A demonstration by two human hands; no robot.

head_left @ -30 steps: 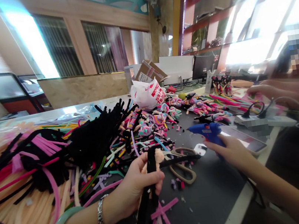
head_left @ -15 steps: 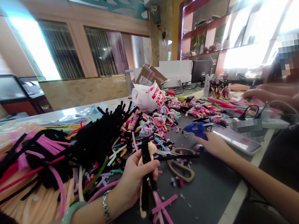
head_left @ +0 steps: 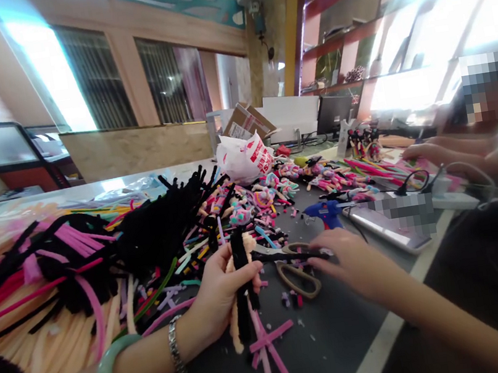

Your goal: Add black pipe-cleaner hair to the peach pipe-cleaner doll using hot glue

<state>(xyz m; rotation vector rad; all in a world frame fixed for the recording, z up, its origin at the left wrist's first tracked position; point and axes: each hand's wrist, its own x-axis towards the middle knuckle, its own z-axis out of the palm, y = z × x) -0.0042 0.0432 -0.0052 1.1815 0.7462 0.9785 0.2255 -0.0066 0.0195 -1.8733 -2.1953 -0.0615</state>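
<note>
My left hand (head_left: 223, 284) is closed around a bundle of black and cream fuzzy pipe cleaners (head_left: 239, 253), pinched between thumb and fingers. Below it hang pink pipe cleaners (head_left: 268, 340) that cross one another. A black pipe cleaner (head_left: 282, 257) stretches sideways from the bundle toward my right hand (head_left: 346, 259). My right thumb and fingers are apart on either side of its far end, with no firm grip visible. Beneath this strip lie scissors with tan handles (head_left: 317, 288). Just beyond my right hand rests a blue glue gun (head_left: 325, 211).
Black pipe cleaners (head_left: 156, 225) and cream ones (head_left: 70, 338) are heaped at left. Small colourful dolls (head_left: 262, 197) and cut scraps cover the middle. A phone (head_left: 389, 228) and white power strip (head_left: 454, 200) lie at right, near another person's hands (head_left: 435, 152). Behind stands a white plastic bag (head_left: 244, 157).
My right hand has left the glue gun and come nearer, to the end of the black pipe cleaner by the scissors. My left hand keeps its hold, almost unmoved.
</note>
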